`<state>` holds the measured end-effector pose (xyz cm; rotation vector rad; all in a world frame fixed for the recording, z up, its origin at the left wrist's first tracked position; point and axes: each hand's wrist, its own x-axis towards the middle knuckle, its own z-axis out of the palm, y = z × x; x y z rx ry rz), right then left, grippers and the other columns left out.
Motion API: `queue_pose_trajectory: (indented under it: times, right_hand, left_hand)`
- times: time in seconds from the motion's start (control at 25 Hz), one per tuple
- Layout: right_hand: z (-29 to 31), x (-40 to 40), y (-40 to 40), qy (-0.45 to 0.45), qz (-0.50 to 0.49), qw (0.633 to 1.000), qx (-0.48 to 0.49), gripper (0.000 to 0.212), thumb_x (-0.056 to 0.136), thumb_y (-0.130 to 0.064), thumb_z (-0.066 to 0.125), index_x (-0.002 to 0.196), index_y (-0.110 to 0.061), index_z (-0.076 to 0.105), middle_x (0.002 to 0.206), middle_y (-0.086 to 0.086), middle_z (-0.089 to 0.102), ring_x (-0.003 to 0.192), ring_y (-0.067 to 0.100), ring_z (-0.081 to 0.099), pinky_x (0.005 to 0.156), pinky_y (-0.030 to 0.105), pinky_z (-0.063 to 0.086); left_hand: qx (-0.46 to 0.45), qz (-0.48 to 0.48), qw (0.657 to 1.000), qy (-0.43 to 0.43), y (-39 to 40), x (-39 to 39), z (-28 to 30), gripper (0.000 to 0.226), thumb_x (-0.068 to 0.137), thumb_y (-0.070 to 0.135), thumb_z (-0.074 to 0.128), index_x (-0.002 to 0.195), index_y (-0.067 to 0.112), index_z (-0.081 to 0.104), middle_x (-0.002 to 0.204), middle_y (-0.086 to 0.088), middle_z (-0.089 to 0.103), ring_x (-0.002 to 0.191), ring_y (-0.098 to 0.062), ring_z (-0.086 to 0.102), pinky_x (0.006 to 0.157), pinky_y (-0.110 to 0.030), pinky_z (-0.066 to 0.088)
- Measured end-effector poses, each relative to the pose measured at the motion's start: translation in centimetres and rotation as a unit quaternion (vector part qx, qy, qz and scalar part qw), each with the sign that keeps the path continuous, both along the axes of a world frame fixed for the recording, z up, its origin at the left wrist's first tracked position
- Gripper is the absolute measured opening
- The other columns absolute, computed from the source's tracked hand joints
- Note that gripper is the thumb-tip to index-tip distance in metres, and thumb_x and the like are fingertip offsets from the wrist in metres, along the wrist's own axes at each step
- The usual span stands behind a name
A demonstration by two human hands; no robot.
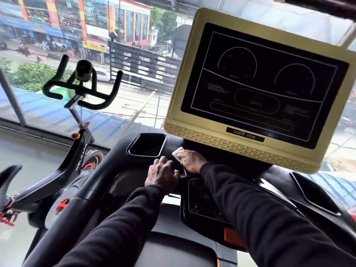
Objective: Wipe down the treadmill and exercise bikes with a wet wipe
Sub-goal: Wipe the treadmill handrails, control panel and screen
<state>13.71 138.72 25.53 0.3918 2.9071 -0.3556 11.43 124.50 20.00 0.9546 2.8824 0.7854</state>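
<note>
I stand at a black treadmill console (119, 151) with a yellow-framed screen (256, 87) above it. My right hand (192, 159) holds a small white wet wipe (177, 152) against the console, just below the screen's lower left corner and right of the left cup holder (147, 144). My left hand (162, 174) grips a short handle bar on the console beside it, fingers curled over. Both arms wear black sleeves. A black exercise bike (77, 151) with curved handlebars (82, 87) stands to the left.
A button panel (204, 201) lies under my right forearm, with an orange tab (232, 237) below it. A second cup holder (316, 191) sits at the right. A large window (134, 105) faces a street straight ahead. Pale floor lies around the bike.
</note>
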Motion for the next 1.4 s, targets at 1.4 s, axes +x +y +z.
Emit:
queue_pose_trajectory:
  times: [1.4]
  right_hand:
    - [31.7,-10.6,16.0,0.487,0.007,0.849,0.206,0.049,0.084,0.005,0.048,0.126,-0.013,0.064,0.122,0.011,0.049,0.111,0.025,0.05,0.098,0.035,0.046]
  left_hand:
    - [0.24,0.015,0.934,0.265,15.7,-18.3,30.0,0.038,0.092,0.022,0.06,0.128,0.012,0.064,0.128,-0.005,0.06,0.121,-0.027,0.052,0.1,-0.037,0.042]
